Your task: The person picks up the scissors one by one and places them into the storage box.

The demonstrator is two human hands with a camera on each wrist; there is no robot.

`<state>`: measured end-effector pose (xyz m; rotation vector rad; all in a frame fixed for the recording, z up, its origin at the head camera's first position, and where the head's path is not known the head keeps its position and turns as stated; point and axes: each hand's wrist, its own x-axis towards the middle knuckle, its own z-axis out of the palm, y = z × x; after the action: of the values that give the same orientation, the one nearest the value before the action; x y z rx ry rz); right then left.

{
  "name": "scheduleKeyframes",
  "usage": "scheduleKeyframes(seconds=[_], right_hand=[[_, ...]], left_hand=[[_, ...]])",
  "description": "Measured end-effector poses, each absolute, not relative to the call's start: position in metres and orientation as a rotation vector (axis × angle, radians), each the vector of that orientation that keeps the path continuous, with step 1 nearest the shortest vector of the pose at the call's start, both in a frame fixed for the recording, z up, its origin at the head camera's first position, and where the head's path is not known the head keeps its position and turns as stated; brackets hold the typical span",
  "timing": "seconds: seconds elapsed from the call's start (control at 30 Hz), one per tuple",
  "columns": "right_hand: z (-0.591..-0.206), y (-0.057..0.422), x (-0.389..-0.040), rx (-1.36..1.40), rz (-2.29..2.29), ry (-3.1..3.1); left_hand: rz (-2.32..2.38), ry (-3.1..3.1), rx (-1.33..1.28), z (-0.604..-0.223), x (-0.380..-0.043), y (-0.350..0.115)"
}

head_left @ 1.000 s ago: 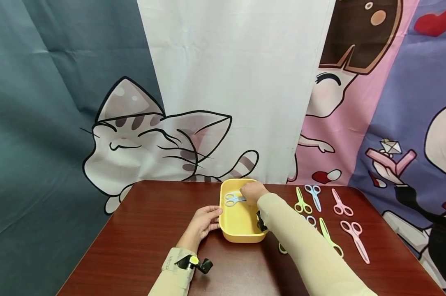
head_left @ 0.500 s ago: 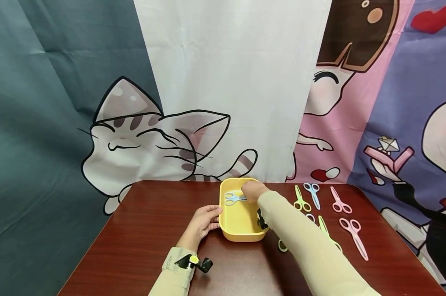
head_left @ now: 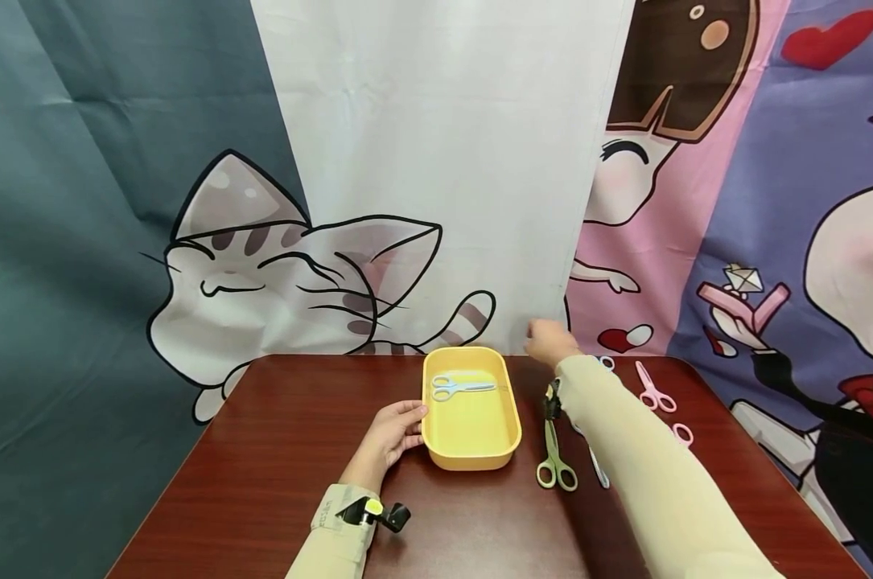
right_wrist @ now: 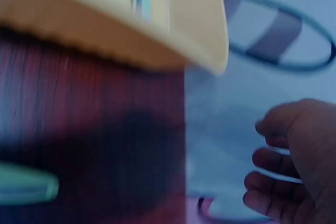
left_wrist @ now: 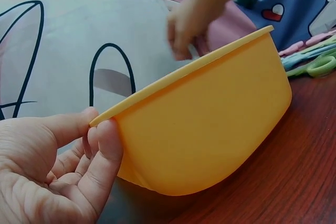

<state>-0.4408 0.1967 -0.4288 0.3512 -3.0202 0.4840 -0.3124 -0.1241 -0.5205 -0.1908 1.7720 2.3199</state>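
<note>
In the head view, light blue scissors lie inside a yellow plastic tray on the table. My left hand pinches the tray's left rim between thumb and fingers, as the left wrist view shows up close. Right of the tray, above the table's far edge, is my right hand. In the right wrist view its fingers are loosely bent with nothing between them. Below the right wrist lie green scissors; the sleeve hides part of the other scissors.
Pink scissors lie at the table's far right, with another pink pair partly covered by the right sleeve. A printed cloth hangs behind the far edge of the brown table.
My right hand has left the tray and moved right, beyond its rim. The blue scissors in the tray now show whole. The left hand stays on the rim; the head view has shifted slightly.
</note>
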Motion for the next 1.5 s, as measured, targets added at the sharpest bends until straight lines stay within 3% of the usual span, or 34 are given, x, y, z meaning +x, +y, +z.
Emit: scheduleKeyframes(seconds=[0.17,0.37,1.07,1.5], right_hand=[[-0.451,0.242,-0.435,0.066,0.491,-3.032],[-0.473,0.263,-0.421,-0.099,0.482,-3.139],[-0.487,0.272,-0.420,-0.038,0.453,-3.146],[-0.445,0.234,-0.424,0.224,0.358,-3.078]], left_hand=[[2.332,1.758,-0.177,-0.522,-0.313,-0.123],[2.340,1.757,-0.164,-0.522,-0.312,-0.123],[2.331,1.768,-0.132,-0.521,-0.312,-0.123],[2.323,1.788,-0.147,-0.521,-0.312,-0.124]])
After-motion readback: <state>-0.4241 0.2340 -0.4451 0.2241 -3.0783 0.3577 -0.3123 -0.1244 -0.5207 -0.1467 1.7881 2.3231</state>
